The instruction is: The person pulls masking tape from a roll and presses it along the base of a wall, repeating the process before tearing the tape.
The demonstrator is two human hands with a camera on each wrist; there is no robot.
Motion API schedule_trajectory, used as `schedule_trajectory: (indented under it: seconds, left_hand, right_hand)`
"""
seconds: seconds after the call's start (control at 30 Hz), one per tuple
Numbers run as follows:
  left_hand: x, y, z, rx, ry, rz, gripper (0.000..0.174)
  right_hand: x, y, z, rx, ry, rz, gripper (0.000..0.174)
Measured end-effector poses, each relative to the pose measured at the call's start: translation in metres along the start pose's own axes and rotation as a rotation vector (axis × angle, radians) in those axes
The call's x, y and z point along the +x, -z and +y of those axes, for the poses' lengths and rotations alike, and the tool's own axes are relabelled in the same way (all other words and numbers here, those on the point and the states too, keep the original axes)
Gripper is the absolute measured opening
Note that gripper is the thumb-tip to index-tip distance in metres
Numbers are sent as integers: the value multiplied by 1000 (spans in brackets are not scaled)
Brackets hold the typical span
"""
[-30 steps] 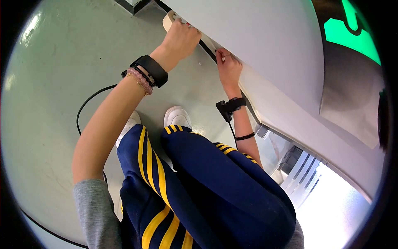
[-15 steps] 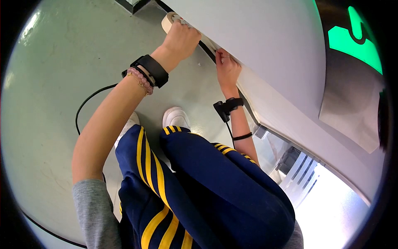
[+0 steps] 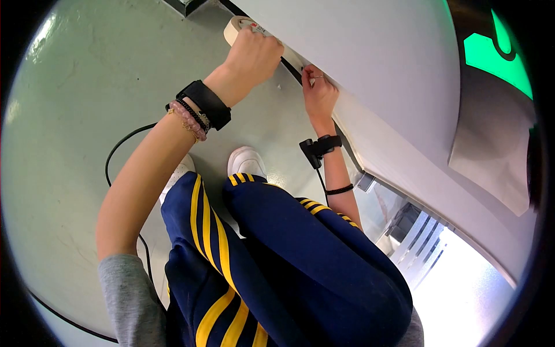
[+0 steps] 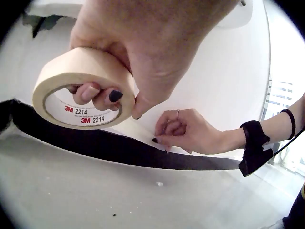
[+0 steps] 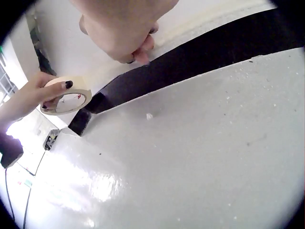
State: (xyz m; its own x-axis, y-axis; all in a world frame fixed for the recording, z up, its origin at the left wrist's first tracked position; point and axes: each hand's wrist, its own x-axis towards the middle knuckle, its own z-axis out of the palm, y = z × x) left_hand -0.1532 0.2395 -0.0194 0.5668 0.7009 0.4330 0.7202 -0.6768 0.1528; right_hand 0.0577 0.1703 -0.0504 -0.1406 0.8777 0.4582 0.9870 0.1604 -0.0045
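My left hand [image 3: 252, 56] grips a cream roll of masking tape [image 4: 71, 62] marked 3M 2214. In the left wrist view two fingertips [image 4: 87, 92] poke through its core while the thumb lies along the outside. A pale length of tape [image 4: 137, 131] runs from the roll along the bottom of the white panel toward my right hand [image 3: 319, 99]. That hand is low against the panel, fingers curled and thumb close to the forefinger, pinching at the tape line. In the right wrist view its fingertips reach the upper edge of the black base strip [image 5: 190, 59].
The white panel [image 3: 370, 52] rises on the right over the grey-green floor [image 3: 87, 115]. A black cable [image 3: 110, 156] loops behind the left arm. White shoes [image 3: 245, 162] and knees in navy trousers [image 3: 324, 248] are close below the hands. A bright glass area [image 3: 439, 277] lies lower right.
My left hand turns a little, and the roll shifts slightly up and left, showing more of its printed core. The right hand stays almost in place.
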Motion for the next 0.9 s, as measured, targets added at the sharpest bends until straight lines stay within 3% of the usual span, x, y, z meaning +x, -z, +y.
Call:
schedule_trajectory:
  seconds: [0.1,0.17,0.2,0.4,0.47,0.7,0.8,0.87,0.9]
  left_hand:
    - [2,2,1,-42,52,-60,5]
    - [4,-3,1,-45,66,-95,25]
    - [5,-7,1,-45,66,-95,25]
    - [7,-13,-4,-156,-8,112,24]
    - [9,-18,0,-52,62,-110,25]
    - [11,-26,3,23,82,-175,28]
    - [12,-33,5,4,63,-110,28]
    - [11,-43,6,157,-20,75,20]
    - [11,-44,4,158,-19,76,20]
  right_hand:
    - [0,1,0,30,-4,2,10]
    - [0,-1,0,24,5,14,10]
    - [0,-1,0,22,15,29,10]
    - [-1,-4,2,-7,4,54,8]
    - [0,-3,2,-16,-1,59,8]
    - [-3,-5,3,-114,-8,20,7]
    - [-5,-8,5,-129,-13,51,7]
    - [-11,-7,8,-142,-38,26,8]
    - [-12,-7,9,-151,-63,5,8]
